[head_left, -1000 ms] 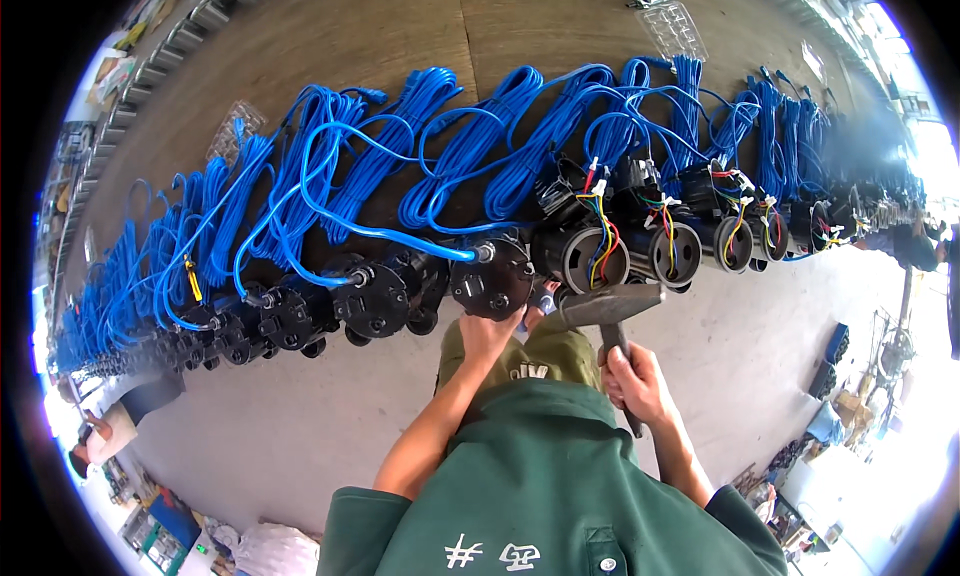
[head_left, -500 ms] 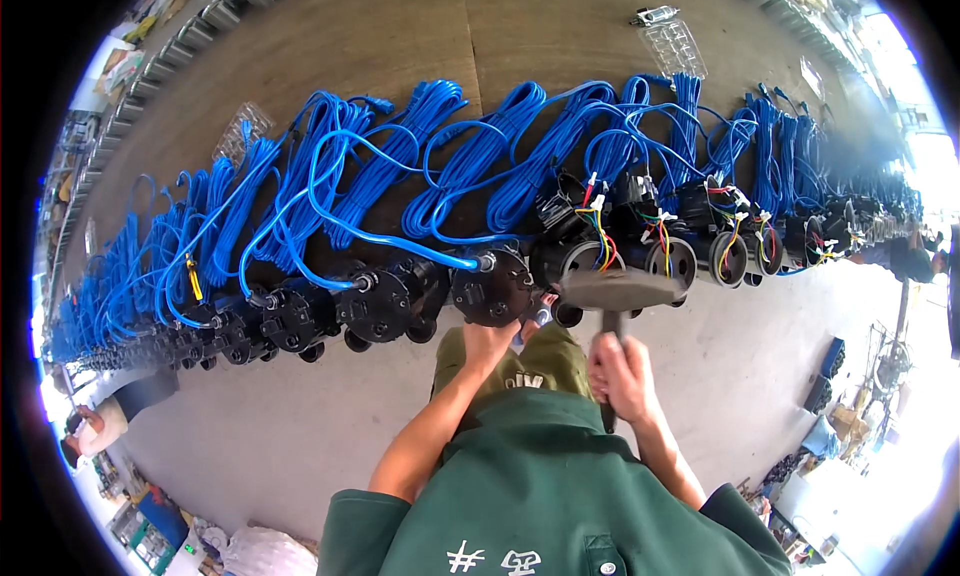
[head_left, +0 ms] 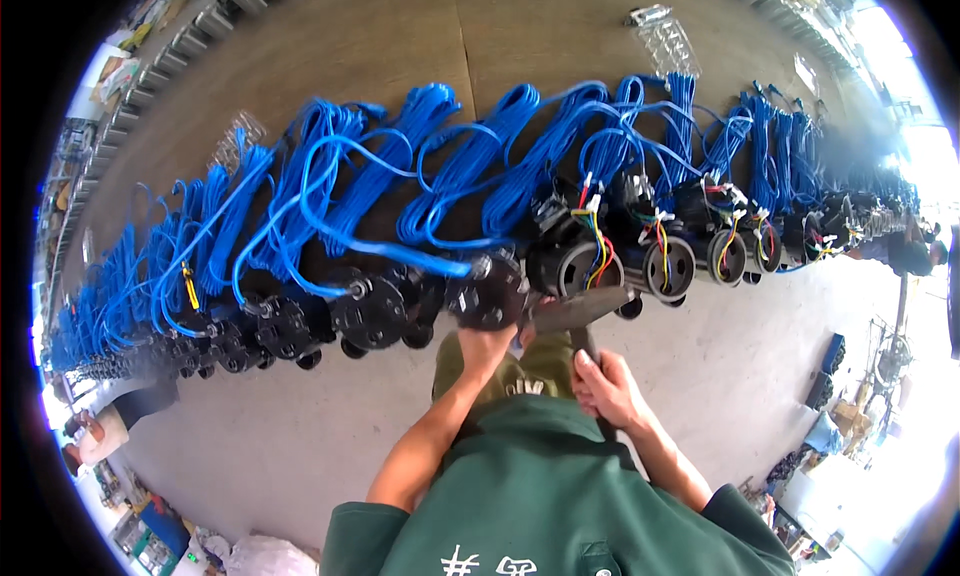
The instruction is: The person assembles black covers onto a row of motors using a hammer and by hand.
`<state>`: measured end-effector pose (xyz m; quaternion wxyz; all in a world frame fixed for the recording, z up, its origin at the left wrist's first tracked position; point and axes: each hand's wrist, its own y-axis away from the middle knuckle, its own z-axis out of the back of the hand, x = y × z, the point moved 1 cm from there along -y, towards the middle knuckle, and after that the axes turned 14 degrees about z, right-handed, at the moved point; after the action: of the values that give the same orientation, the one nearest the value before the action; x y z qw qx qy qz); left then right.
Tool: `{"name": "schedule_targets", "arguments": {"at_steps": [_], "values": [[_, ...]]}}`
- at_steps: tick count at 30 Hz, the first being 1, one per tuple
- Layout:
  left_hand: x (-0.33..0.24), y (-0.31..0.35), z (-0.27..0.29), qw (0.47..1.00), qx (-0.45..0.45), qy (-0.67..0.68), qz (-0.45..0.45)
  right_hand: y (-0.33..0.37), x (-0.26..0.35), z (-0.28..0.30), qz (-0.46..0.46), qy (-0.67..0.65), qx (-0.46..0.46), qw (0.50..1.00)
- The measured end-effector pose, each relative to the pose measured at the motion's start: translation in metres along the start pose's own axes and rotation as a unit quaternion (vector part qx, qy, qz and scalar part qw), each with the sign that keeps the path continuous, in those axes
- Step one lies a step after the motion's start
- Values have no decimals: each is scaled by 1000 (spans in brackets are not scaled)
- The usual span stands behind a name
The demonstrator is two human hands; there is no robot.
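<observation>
My left hand [head_left: 484, 350] grips a round black motor-like housing [head_left: 487, 298] from below at the table's near edge; its fingers are partly hidden under it. A blue cable [head_left: 410, 257] runs out of the housing's end cap. My right hand [head_left: 608, 388] is closed around the handle of a hammer [head_left: 578, 310] with a broad dark head. The head's left end is at the lower right side of the housing; I cannot tell whether they touch. Just to the right lies an open black housing [head_left: 588, 268] with coloured wires sticking out.
Several capped black housings [head_left: 368, 308] line the edge to the left, and open ones [head_left: 668, 266] to the right. Coiled blue cables [head_left: 480, 151] lie behind them on the brown table [head_left: 390, 31]. Clear plastic trays [head_left: 668, 46] lie farther back. Another person [head_left: 100, 438] is at the far left.
The hammer has swung left and down, from in front of the open housing to the side of the held one. My right hand has moved slightly left; my left hand keeps its grip.
</observation>
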<state>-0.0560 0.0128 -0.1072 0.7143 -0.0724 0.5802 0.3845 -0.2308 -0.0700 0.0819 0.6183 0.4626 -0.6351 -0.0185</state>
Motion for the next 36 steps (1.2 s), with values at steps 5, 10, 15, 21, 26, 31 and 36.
{"name": "schedule_targets", "arguments": {"at_steps": [5, 10, 15, 21, 26, 31, 36], "values": [[-1, 3, 3, 995, -29, -50, -77, 6, 20, 16, 88, 1, -28, 996], [57, 19, 5, 993, 42, 72, 84, 30, 31, 15, 184, 254, -76, 946], [38, 13, 16, 989, 109, -50, 91, 40, 23, -3, 237, 359, -72, 900], [9, 2, 6, 999, 37, -6, -5, 5, -26, 6, 445, 472, -14, 760], [9, 2, 3, 999, 16, -15, -42, -32, -38, 20, 411, 579, -42, 703], [10, 4, 7, 997, 51, -46, 27, -26, -34, 23, 483, 540, -21, 689], [7, 4, 5, 1000, 1, -20, -17, -49, -49, 42, 427, 584, -59, 688]]}}
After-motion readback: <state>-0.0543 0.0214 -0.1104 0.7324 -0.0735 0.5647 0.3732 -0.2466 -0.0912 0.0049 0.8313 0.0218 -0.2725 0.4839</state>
